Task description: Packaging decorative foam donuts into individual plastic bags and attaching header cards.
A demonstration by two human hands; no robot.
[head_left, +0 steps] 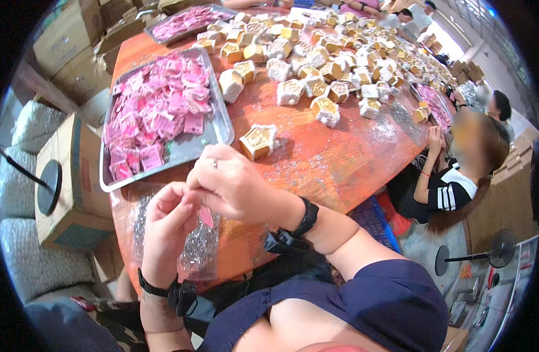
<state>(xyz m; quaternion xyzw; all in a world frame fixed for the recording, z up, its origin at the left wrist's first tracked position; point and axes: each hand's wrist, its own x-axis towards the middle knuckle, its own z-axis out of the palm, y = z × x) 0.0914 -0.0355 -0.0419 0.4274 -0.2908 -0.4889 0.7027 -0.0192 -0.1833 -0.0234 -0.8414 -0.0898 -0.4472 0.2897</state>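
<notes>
My left hand (168, 220) and my right hand (234, 186) meet above the near left part of the table, fingertips pinched together. A small pink tag (207, 217) pokes out below the joined fingers; the rest of what they hold is hidden. Just beyond, on the left, a grey metal tray (221, 120) bears a heap of pink tags (164, 97). Beyond my right hand lies a single gold-and-white house-shaped ornament (258, 142) with a fluffy white edge. A clear plastic bag (200, 252) appears under my left hand.
Many similar ornaments (319, 61) cover the far side of the orange table (316, 158). Another tray of pink pieces (187, 22) stands at the back left. A co-worker (457, 170) sits at the right edge. Cardboard boxes (70, 170) and bubble-wrapped bundles (38, 252) stand left.
</notes>
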